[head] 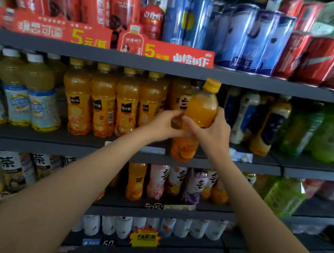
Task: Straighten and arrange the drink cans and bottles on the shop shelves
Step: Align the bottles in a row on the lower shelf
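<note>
Both hands raised at the second shelf from the top, in front of its dark grey shelf edge (52, 142). Held item: a clear plastic bottle of orange juice with a yellow screw cap (201, 109), full of opaque orange liquid almost to the neck, cap on. It sits in the air just in front of the shelf row, at the right end of the line of four matching orange juice bottles with black label patches (113, 101). Long axis near upright, cap pointing up and leaning a little to the right; base low, hidden behind the fingers and overlapping a lower orange fruit-printed bottle section (183, 148). Right hand (210, 130) wraps the lower body of the bottle, fingers curled round it, thumb across the front. Left hand (163, 123) meets it from the left, fingertips pinching at the bottle's lower left side; exact contact partly hidden. To the left stand pale yellow drink bottles with white caps and blue-white labels (17, 88). Shelf above carries tall blue cans (249, 37) and red cans (321, 60), blurred.
</note>
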